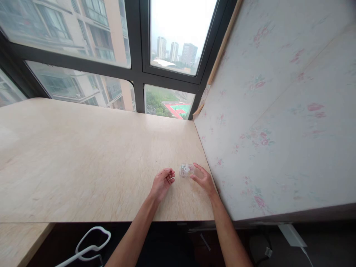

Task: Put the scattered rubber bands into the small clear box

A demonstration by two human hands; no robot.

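A small, clear plastic case (186,170) with coloured printed figures lies on or just above the pale marble-patterned counter, near the right wall. My right hand (203,180) has its thumb and fingers around the case's right end. To the left of the case is my left hand (164,180), a small gap apart from it. Its fingers are curled in towards the palm, and nothing shows in them. The exact kind of case is too small to make out.
The stone counter (91,159) runs to a dark-framed window (137,48). A floral-papered wall (278,122) borders it closely on the right. Below the front edge are a white looped frame (93,237) at left and a white flat piece with a cord (293,235) at right.
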